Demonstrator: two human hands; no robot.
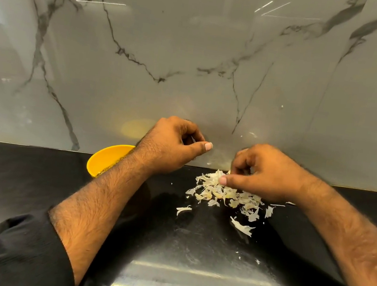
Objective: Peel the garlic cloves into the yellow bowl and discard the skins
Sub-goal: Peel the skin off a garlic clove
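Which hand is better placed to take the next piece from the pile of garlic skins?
Likely the right hand: its fingertips already touch the pale papery garlic skin pile. The left hand hangs apart, nearer the round yellow bowl.

Light is even and fairly bright, coming from above. Thin white streaks of lamp glare sit on the glossy marble wall (195, 47), upper left and upper right, and a soft yellow reflection glows on it low down, left of centre. The black counter (10, 179) shows broad bright sheen bands at the near edge and dark arm shadows on its middle. Focus is sharp at the centre; the far left of the wall looks hazy. Wide-angle bending stretches the arms and the sleeve (19, 252) at the near corners.
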